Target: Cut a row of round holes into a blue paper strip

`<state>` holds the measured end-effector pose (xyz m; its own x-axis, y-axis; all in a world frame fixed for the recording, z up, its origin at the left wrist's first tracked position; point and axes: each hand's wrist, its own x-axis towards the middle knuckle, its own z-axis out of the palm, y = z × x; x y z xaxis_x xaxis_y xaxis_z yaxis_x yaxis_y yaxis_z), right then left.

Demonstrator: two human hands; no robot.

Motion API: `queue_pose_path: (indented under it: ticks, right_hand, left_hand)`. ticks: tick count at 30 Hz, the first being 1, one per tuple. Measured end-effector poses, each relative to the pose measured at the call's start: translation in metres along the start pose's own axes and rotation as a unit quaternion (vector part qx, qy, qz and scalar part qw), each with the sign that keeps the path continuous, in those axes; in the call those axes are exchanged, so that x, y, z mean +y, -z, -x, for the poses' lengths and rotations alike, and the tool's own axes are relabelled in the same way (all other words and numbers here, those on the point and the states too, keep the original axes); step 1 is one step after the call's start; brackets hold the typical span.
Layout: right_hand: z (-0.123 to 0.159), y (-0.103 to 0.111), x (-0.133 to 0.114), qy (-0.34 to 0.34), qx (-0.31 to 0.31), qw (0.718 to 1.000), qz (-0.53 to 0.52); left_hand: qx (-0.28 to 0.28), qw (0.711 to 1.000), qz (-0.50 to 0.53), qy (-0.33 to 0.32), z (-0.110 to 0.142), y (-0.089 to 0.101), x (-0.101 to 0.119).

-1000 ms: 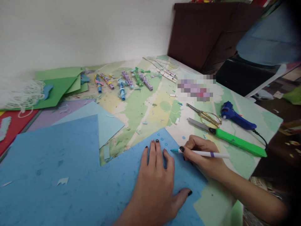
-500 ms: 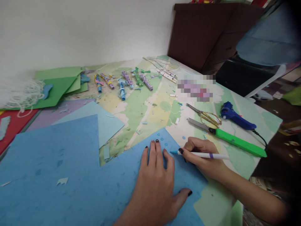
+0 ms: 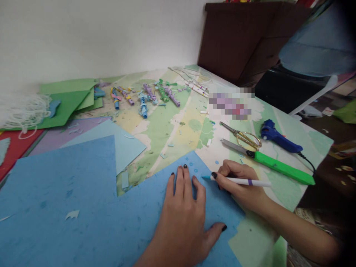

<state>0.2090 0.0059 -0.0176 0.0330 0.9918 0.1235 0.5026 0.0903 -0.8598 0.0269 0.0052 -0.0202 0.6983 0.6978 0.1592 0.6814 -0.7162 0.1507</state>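
My left hand [image 3: 185,211] lies flat on a large blue foam sheet [image 3: 91,237], fingers spread and pointing away from me. In my right hand [image 3: 240,181] is a white felt-tip marker [image 3: 241,181] with a purple band and a blue tip, pinched between thumb and fingers. Its tip is at the sheet, just right of my left index finger; whether it touches, I cannot tell. Several small drawn circles [image 3: 191,164] run along the sheet's far corner. A notch is cut out of the sheet to the left of my hand.
Gold-handled scissors [image 3: 246,139], a green utility knife [image 3: 283,168] with its blade out and a blue glue gun [image 3: 279,139] lie right. Several decorated paper rolls [image 3: 143,105] and capped markers [image 3: 197,89] lie farther back. Coloured sheets [image 3: 69,107] and white string [image 3: 25,109] are left.
The marker tip has shifted very slightly to the right and up with my right hand. My left hand stays in place on the sheet.
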Motion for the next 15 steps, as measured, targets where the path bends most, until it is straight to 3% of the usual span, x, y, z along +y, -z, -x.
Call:
queue_pose_path:
  ticks: [8,15]
  right_hand:
    - [-0.0005,0.0006,0.0019,-0.008,-0.03,1.0,-0.006]
    - [0.0002,0.001,0.0021,-0.009,-0.012,1.0,-0.009]
  left_hand:
    - [0.005,1.0,-0.001,0.003,0.0013,0.0004,-0.0003]
    - [0.01,1.0,-0.004,0.002,0.0018,0.0007,0.0003]
